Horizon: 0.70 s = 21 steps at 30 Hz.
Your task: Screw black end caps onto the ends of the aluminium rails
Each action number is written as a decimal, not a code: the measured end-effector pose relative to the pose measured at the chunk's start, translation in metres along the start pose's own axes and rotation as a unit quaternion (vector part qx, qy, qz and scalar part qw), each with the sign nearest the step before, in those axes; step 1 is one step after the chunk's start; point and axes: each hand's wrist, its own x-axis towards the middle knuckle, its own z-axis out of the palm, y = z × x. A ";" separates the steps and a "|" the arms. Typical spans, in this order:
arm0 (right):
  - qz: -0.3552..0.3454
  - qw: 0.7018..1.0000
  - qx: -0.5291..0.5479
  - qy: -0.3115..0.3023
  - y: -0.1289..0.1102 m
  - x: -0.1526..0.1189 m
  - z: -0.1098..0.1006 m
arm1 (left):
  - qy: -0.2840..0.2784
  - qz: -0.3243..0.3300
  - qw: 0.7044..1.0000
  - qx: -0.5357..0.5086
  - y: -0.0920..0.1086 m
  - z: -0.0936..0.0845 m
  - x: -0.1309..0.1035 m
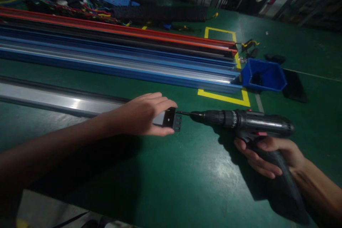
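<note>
- Left hand [143, 114]: curled, thumb and fingers closed about the end of a silver metal rail [77, 102] laid on the table [192, 174]; black end cap [177, 123] fitted there.
- Right hand [269, 155]: wrapped round a pistol-grip power drill [248, 120], bit [184, 113] aimed at the end cap.
- Beyond: blue rails [120, 66], blue bin [272, 75].

Bare left grip [141, 115], bare right grip [290, 150], slender bare forearms [66, 144]
</note>
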 end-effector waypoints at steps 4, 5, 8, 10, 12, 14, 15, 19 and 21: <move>-0.006 1.000 0.001 -0.001 0.000 0.001 0.000 | 0.004 0.003 1.000 0.000 0.000 0.000 -0.001; -0.009 1.000 -0.001 -0.003 0.000 0.002 0.000 | 0.004 0.005 1.000 0.001 0.000 0.001 -0.001; -0.013 1.000 -0.008 -0.007 0.000 0.002 0.000 | 0.006 0.006 1.000 0.003 -0.001 0.001 -0.002; -0.015 1.000 -0.012 -0.009 0.001 0.001 -0.001 | 0.008 0.008 1.000 0.002 -0.002 0.001 -0.002; -0.016 1.000 -0.014 -0.011 0.001 0.001 -0.002 | 0.012 0.012 1.000 0.002 -0.002 0.001 -0.002; -0.015 1.000 -0.014 -0.011 0.001 0.000 -0.003 | 0.019 0.018 1.000 0.002 -0.001 0.001 -0.002; -0.015 1.000 -0.013 -0.012 0.001 0.000 -0.003 | 0.022 0.020 1.000 0.001 -0.001 0.002 -0.001; -0.019 1.000 -0.012 -0.018 0.000 0.001 -0.004 | 0.029 0.025 0.999 -0.003 -0.001 0.002 -0.001; -0.018 1.000 -0.013 -0.021 -0.001 0.002 -0.004 | 0.028 0.027 0.999 -0.005 -0.001 0.002 -0.001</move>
